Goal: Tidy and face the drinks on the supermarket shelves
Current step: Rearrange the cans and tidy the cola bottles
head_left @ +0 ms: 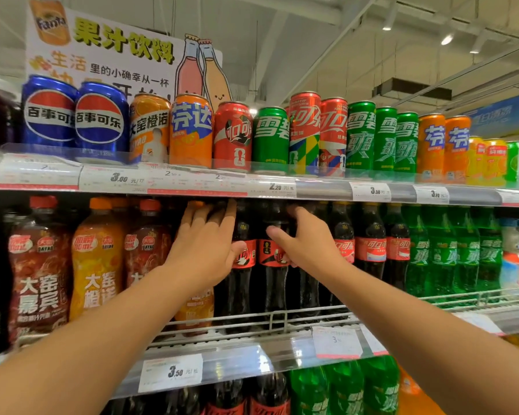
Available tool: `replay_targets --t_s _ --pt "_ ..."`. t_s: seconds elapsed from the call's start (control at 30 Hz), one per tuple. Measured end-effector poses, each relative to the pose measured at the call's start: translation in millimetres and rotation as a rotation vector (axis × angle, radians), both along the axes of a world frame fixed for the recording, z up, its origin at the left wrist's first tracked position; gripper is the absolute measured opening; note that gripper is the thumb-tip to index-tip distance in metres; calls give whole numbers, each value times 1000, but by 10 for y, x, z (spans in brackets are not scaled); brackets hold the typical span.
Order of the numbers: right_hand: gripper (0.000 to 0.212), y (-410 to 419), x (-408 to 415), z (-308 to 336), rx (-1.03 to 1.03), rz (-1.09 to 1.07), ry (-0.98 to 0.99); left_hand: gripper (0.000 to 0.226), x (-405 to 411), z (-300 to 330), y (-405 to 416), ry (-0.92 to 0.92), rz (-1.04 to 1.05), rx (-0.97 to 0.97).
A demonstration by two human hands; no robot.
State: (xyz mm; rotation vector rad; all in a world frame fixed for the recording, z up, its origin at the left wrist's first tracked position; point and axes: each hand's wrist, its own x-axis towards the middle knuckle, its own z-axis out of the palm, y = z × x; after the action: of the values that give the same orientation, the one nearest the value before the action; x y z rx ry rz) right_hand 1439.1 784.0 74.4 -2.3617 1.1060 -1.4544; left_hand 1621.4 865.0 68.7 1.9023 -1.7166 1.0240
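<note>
- Facing of the middle shelf's cola row is in hand.
- Left hand (pixel 206 244) wraps the dark plastic cola bottle with red label (pixel 244 265) by its shoulder.
- Right hand (pixel 304 239) curls round the neighbouring dark cola bottle (pixel 273 274); its fingertips are hidden, so the hold looks firm at best.
- Next, I judge: twist both labels forward against the wire front rail (pixel 252 317).

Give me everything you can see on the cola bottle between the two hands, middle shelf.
The cola bottle stands upright behind the wire rail, dark liquid in clear plastic, its cap hidden under the shelf above. Its red and black label is turned partly sideways. The right hand grips its shoulder, thumb across the front. The left hand holds the neighbouring cola bottle.
</note>
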Motion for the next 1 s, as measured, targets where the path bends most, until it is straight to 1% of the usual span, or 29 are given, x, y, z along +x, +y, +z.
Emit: replay_targets --t_s 0.03,0.1,0.13,0.2,0.3,0.37,0.43,0.5,0.6,0.73,0.83,0.87,0.93,1.0 --pt "38 43 -12 -136 -129 -26 8 69 52 -95 92 -35 -23 -48" --pt "27 197 2 -493 -355 65 46 55 173 -363 307 -108 -114 -125" --pt "23 276 33 -697 -417 121 109 50 223 -537 428 -143 -152 -134" --pt "27 369 126 -1088 -462 157 249 48 319 -933 646 -223 -160 -64" --pt "35 406 283 -1366 -439 119 342 48 428 -1362 896 -223 -74 45" --pt "36 402 330 -1416 -440 101 347 48 464 -1495 1000 -196 6 68" --pt "35 390 341 -1457 -458 104 344 45 492 -1573 1070 -157 38 79" --pt "36 398 348 -1498 -464 93 328 36 540 -1657 1088 -105 -1 79" --pt "37 446 380 -1518 -452 41 288 47 559 -1732 1095 53 -68 112" --pt "41 546 434 -1524 -451 -11 279 49 543 -1753 1069 147 -96 93" --pt "43 619 476 -1526 -417 -78 294 49 590 -1806 1030 234 -141 140" --pt "43 658 496 -1524 -383 -107 304 49 634 -1811 1044 250 -139 181" --pt "43 733 547 -1537 -320 -164 338 47 710 -1768 1126 215 -141 270" --pt "44 812 613 -1538 -284 -217 365 43 839 -1680 1273 164 -168 281"
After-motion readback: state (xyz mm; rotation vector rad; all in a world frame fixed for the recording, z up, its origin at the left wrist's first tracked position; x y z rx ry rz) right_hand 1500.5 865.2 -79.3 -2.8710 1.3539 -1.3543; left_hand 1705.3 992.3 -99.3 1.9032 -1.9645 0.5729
